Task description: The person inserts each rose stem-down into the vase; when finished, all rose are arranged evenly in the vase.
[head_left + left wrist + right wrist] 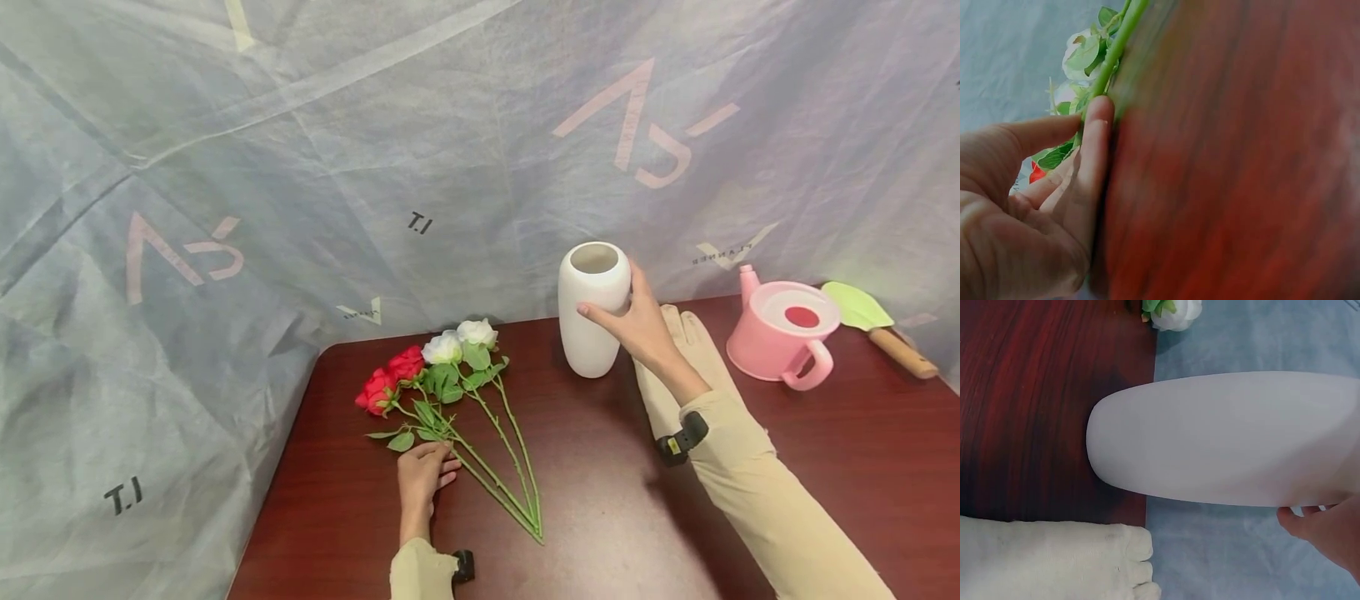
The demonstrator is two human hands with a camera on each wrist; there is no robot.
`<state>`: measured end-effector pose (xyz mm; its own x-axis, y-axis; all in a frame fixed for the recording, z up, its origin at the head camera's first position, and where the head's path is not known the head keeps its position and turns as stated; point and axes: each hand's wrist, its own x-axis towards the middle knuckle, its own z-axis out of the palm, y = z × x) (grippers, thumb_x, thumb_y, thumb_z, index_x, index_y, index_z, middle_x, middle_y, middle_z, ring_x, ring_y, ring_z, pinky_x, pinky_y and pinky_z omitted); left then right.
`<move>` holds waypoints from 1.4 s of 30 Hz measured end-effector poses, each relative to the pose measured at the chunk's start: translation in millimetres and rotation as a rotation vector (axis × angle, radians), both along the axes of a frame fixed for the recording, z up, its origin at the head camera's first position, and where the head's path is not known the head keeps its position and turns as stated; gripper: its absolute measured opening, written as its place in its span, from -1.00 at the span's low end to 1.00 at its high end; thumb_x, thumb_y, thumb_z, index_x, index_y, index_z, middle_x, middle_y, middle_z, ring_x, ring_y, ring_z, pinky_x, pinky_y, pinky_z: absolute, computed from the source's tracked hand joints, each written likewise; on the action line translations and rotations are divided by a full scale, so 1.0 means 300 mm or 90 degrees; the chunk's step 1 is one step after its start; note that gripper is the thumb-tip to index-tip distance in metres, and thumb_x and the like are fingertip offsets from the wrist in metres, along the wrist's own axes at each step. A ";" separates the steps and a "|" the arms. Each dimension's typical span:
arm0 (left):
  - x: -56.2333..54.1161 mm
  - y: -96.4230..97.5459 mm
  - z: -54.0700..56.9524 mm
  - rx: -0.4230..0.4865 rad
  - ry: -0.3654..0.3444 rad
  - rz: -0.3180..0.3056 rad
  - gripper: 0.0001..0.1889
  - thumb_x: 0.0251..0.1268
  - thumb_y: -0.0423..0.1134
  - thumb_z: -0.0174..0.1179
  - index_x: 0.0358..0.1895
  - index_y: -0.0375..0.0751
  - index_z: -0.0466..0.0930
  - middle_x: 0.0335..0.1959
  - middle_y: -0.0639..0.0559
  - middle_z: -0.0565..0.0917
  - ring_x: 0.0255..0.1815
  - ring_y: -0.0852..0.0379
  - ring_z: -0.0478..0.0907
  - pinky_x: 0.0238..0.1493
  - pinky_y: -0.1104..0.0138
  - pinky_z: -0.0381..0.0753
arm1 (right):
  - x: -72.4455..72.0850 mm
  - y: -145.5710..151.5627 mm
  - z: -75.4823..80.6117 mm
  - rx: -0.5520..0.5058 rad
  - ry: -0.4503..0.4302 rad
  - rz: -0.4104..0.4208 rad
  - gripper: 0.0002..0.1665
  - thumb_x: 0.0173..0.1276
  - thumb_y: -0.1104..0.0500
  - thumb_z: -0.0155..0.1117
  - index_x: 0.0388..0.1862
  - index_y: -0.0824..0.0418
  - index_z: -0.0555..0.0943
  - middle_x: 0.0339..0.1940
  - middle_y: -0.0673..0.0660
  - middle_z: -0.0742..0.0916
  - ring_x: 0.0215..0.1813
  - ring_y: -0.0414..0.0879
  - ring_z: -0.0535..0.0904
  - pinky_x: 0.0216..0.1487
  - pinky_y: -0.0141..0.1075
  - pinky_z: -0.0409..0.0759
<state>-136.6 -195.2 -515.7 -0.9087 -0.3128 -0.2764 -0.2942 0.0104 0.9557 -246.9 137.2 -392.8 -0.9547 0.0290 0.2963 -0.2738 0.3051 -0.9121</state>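
While the right hand [639, 325] holds the white vase [587, 343] upright near the back of the table [615, 467], the left hand [423, 477] pinches a green stem [1114, 53]. Picking from the roses [444, 347] seems the step; next calls for a gentle lift. Some right fingers hide behind the vase; which rose is pinched is unclear.

Two red roses [406, 364] [377, 392], two white roses [442, 347] [477, 333], one vase [583, 342], one watering can [768, 342], one trowel [877, 326], two hands [423, 477] [639, 323]

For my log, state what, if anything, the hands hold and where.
Right hand: tall, rounded white vase, by its upper side. Left hand: green rose stem, pinched near the leaves.
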 end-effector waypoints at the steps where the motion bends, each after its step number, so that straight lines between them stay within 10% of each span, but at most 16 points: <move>1: 0.001 -0.001 -0.001 -0.003 0.002 0.002 -0.71 0.26 -0.30 0.19 -0.12 -0.52 0.58 -0.41 -0.19 0.67 -0.43 0.03 0.67 -0.47 0.33 0.65 | 0.009 -0.004 0.011 -0.005 0.004 0.009 0.12 0.11 0.09 0.43 0.48 0.20 -0.05 0.34 0.26 0.26 0.27 0.14 0.24 0.19 0.11 0.25; 16: 0.055 -0.058 0.006 0.111 -0.026 -0.088 -0.55 0.31 -0.27 0.14 0.13 -0.57 0.37 -0.20 -0.20 0.66 -0.21 0.05 0.65 -0.22 0.25 0.64 | 0.061 -0.027 0.068 0.001 0.008 0.031 0.03 0.17 0.25 0.37 0.45 0.33 -0.06 0.32 0.35 0.20 0.28 0.19 0.18 0.23 0.12 0.16; 30: 0.095 -0.106 0.069 0.237 0.008 -0.017 -0.62 0.39 -0.27 0.04 0.13 -0.49 0.36 -0.31 0.00 0.66 -0.29 0.12 0.66 -0.30 0.37 0.63 | -0.024 0.013 -0.046 -0.001 0.028 0.020 0.10 0.11 0.08 0.44 0.47 0.12 -0.04 0.31 0.23 0.24 0.27 0.09 0.20 0.20 0.08 0.21; 42: 0.082 -0.073 0.106 0.265 0.105 0.005 -0.67 0.38 -0.31 0.06 0.10 -0.47 0.44 -0.29 -0.02 0.66 -0.31 0.14 0.64 -0.27 0.37 0.63 | 0.049 -0.017 0.049 -0.012 0.026 0.031 0.04 0.16 0.24 0.38 0.45 0.32 -0.06 0.31 0.36 0.21 0.28 0.19 0.17 0.24 0.10 0.16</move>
<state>-112.0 -217.0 -483.7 -0.9495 -0.2124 -0.2310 -0.1354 -0.3868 0.9122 -232.1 132.2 -378.0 -0.9421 -0.0115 0.3352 -0.3254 0.2738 -0.9051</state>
